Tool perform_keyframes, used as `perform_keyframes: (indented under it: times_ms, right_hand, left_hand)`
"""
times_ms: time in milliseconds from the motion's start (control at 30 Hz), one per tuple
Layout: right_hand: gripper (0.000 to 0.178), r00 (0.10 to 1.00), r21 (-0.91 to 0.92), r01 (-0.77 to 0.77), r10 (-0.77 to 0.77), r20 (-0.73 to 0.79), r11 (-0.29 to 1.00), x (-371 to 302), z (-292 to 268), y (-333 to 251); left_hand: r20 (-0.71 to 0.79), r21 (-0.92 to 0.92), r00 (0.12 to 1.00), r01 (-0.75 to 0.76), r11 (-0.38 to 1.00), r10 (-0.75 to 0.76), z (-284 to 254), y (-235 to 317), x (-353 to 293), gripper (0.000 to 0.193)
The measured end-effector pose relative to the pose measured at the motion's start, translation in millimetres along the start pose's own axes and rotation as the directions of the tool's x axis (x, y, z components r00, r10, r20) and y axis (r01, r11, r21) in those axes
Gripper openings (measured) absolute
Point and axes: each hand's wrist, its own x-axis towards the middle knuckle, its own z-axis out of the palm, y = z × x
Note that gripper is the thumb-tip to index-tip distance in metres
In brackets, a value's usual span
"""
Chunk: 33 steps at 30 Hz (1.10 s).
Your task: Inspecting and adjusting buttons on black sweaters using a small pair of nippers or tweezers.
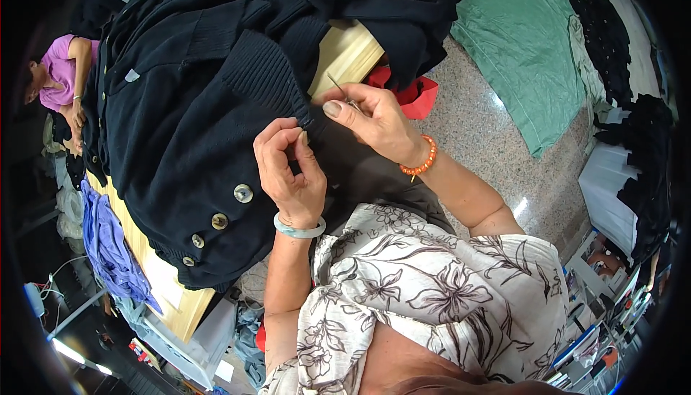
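A dark knitted cardigan (187,121) with several round shiny buttons lies spread over the wooden table, its near part hanging toward me. My left hand (288,165) pinches the end of its ribbed cuff (266,71) between thumb and fingertips. Just right of that, my right hand (371,118) is closed around a small tool with a thin metal point (336,81); the fingers hide the rest of it, so its exact kind does not show. The point sticks up past my fingers, apart from the cuff.
More dark knitwear (403,6) covers the far side of the light wooden table (349,53). Purple cloth (111,237) lies along its left edge, where a person in a pink top (65,71) works. Green sheeting (518,50) and a red cloth (417,100) are on the right.
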Motion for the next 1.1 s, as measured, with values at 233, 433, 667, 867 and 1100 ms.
perform_keyframes:
  times_ms: [233, 433, 667, 867, 1100]
  right_hand:
    - [0.033, 0.972, -0.598, 0.213, -0.231, 0.048, 0.773, -48, 13, -53]
    - [0.029, 0.982, -0.639, 0.186, -0.121, 0.144, 0.746, -44, 20, -34]
    - [0.026, 0.99, -0.812, 0.144, -0.083, 0.118, 0.565, -38, 21, -26]
    - [0.023, 0.973, -0.863, 0.202, -0.199, 0.121, 0.463, -33, 24, -26]
    - [0.023, 0.979, -0.869, 0.183, -0.169, 0.116, 0.46, -32, 22, -28]
  left_hand:
    - [-0.036, -0.077, 0.999, 0.036, 0.996, -0.039, 0, -6, -2, 0.013]
    - [-0.001, -0.147, 0.999, 0.051, 0.988, -0.052, 1, -6, -4, 0.012]
    - [0.073, -0.243, 0.986, 0.162, 0.957, -0.148, -3, -5, -7, 0.005]
    - [0.012, -0.144, 0.999, 0.049, 0.988, -0.048, 2, -6, -4, 0.01]
    - [-0.002, -0.133, 0.999, 0.051, 0.99, -0.052, 5, -3, -3, 0.009]
